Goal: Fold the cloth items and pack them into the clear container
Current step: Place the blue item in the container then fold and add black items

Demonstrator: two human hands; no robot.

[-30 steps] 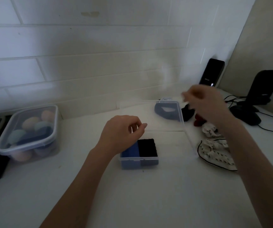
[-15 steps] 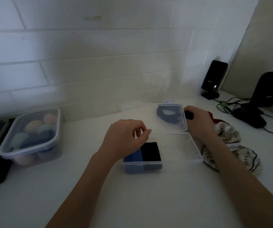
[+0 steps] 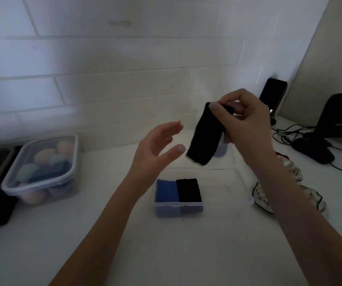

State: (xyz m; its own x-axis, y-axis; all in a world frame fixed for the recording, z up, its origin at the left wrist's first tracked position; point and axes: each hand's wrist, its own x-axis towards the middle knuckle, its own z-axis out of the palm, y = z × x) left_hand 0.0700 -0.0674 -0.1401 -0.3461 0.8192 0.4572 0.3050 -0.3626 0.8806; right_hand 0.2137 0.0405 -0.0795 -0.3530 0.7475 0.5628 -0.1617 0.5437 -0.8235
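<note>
Over white counter [image 3: 186,244], right hand [image 3: 246,120] pinches black cloth [image 3: 205,137].

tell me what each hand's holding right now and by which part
The right hand pinches a black cloth by its top edge, so it hangs above the clear container. The left hand is open and holds nothing.

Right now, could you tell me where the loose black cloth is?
The black cloth hangs from the right hand, right of centre, above the clear container.

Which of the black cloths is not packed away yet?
The black cloth dangling from the right hand; the other black one lies folded in the clear container.
</note>
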